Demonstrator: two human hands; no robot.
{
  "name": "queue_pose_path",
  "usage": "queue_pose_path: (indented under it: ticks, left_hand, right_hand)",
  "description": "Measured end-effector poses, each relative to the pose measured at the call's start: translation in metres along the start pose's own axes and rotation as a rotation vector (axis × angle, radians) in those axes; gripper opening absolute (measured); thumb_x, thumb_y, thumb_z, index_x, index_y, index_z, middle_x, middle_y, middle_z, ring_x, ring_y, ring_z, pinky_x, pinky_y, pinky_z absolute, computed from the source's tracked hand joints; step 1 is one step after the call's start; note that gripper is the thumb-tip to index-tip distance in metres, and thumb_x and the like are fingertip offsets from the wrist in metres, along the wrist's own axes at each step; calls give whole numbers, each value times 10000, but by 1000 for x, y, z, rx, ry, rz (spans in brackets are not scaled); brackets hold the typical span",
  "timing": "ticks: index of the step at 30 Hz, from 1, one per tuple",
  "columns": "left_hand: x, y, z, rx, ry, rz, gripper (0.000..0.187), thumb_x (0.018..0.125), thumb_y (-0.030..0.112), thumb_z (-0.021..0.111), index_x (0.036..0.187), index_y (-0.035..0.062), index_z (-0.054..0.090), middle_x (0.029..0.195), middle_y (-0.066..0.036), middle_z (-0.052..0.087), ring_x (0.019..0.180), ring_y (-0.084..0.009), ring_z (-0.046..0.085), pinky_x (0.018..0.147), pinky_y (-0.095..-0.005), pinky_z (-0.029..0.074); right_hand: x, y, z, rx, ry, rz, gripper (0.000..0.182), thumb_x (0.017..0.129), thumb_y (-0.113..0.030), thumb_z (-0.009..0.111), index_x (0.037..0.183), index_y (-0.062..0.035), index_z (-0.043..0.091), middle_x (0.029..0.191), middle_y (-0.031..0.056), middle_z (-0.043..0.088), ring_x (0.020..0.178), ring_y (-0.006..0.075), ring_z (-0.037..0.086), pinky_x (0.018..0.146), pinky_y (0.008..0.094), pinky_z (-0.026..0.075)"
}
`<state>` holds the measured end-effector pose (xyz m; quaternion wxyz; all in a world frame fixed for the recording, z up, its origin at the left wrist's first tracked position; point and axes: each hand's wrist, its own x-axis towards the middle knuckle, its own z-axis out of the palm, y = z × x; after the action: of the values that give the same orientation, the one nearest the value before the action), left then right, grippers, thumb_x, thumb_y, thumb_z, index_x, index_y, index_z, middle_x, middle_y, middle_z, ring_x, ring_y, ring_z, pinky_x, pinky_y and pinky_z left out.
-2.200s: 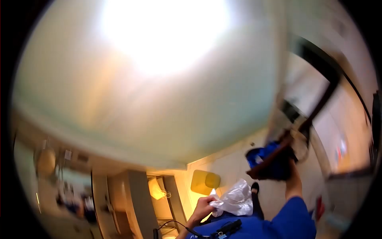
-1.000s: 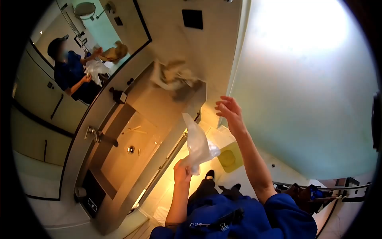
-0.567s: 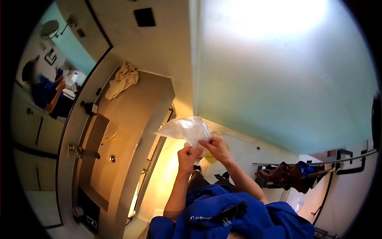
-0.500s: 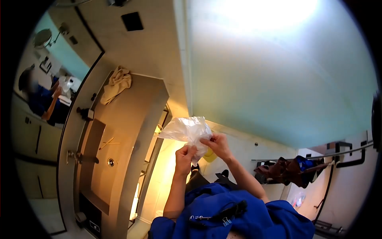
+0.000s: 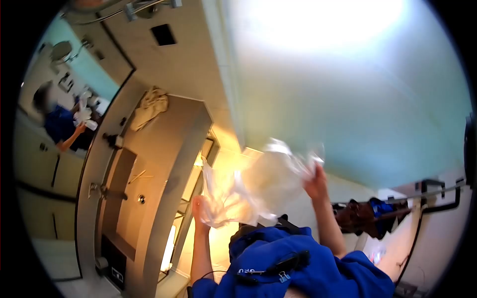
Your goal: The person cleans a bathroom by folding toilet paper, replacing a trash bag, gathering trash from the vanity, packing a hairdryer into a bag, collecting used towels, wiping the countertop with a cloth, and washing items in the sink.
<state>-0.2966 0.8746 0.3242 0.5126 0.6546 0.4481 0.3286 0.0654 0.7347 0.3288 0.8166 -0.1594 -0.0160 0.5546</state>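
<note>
A thin, clear plastic bag (image 5: pixel 271 181) is spread wide between my two hands, partly blurred. My left hand (image 5: pixel 199 211) is closed on its left edge, near the lit opening beside the counter. My right hand (image 5: pixel 316 185) grips the bag's upper right end, in front of the frosted glass panel. The bag hangs above the floor and the front of my blue top (image 5: pixel 278 253).
A washbasin counter (image 5: pixel 166 164) runs along the left, with a tap (image 5: pixel 117 194), a crumpled beige towel (image 5: pixel 150 108) and thin sticks (image 5: pixel 139 176). A mirror behind it reflects a person. Frosted glass (image 5: pixel 348 99) fills the upper right; dark items (image 5: pixel 367 216) hang at right.
My hands have moved apart, the left one leftward and the right one rightward and slightly up. The bunched bag between them is now stretched open. The view has shifted a little.
</note>
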Motion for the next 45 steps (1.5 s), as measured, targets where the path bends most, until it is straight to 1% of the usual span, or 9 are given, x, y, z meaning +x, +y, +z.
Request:
queue_pose_path:
  ticks: [3, 8, 12, 16, 21, 26, 34, 41, 45]
  left_hand:
    - [-75, -64, -7, 185, -428, -260, 710, 792, 340, 663, 1371, 103, 325, 985, -112, 594, 905, -221, 576, 834, -325, 456]
    - [-104, -67, -21, 535, -519, -774, 404, 637, 369, 754, 891, 67, 670, 858, -108, 668, 768, -205, 613, 728, -303, 473]
    - [-147, -95, -31, 1186, -521, -327, 229, 651, 217, 677, 833, 79, 656, 860, -164, 637, 794, -305, 602, 717, -404, 460]
    - [-184, -153, 6, 202, -342, -460, 91, 731, 123, 586, 756, 49, 632, 756, -155, 626, 648, -234, 548, 612, -385, 440]
    - [-140, -104, 19, 177, -426, -606, 189, 807, 57, 490, 665, 7, 605, 668, -99, 623, 580, -136, 502, 505, -322, 399]
    - [-142, -40, 25, -979, -77, -975, 115, 821, 68, 503, 912, 19, 554, 775, -9, 599, 623, -138, 519, 548, -304, 418]
    - [-140, -162, 54, 1196, -123, -114, 221, 741, 183, 499, 544, 124, 579, 570, -88, 571, 568, -266, 580, 493, -406, 461]
    - [-99, -109, 65, 1333, 231, 50, 54, 794, 130, 482, 778, 103, 526, 683, -126, 571, 678, -304, 549, 562, -410, 440]
    - [-109, -117, 35, 499, -353, -602, 357, 818, 79, 398, 1165, 74, 478, 839, -179, 636, 796, -325, 607, 702, -416, 470]
  right_hand:
    - [-43, -7, -12, -779, 280, 61, 112, 887, -154, 474, 969, -84, 503, 759, -13, 516, 603, 78, 481, 488, 228, 399]
    - [-132, -12, -82, -1287, -3, 677, 335, 826, -179, 596, 1123, -79, 476, 835, -6, 532, 691, 80, 491, 563, 228, 406]
    - [-140, -5, -53, -1458, 85, 870, 257, 759, -218, 665, 917, -20, 623, 829, 36, 635, 749, 128, 565, 658, 287, 461]
    - [-131, -9, -95, -2070, 160, 644, 349, 716, -293, 696, 938, -29, 646, 837, 144, 670, 786, 255, 643, 699, 359, 488]
    - [-123, -5, -127, -1975, 230, 488, 401, 698, -345, 704, 966, -52, 647, 887, 172, 660, 839, 309, 640, 733, 374, 493]
    - [-102, 16, -137, -2101, 46, 538, 434, 683, -361, 712, 961, -36, 635, 879, 190, 652, 839, 324, 632, 719, 381, 488]
    - [-47, 55, -110, -1426, 258, 516, 166, 795, -178, 594, 851, -27, 630, 679, 46, 588, 578, 135, 527, 512, 305, 438]
    - [8, 76, 0, -742, 187, 81, 146, 831, -80, 588, 947, -6, 636, 837, 21, 621, 729, 119, 571, 637, 259, 456]
    - [3, 73, 13, -704, 164, 31, 183, 819, -49, 599, 995, -5, 622, 889, 26, 626, 789, 120, 587, 701, 258, 473]
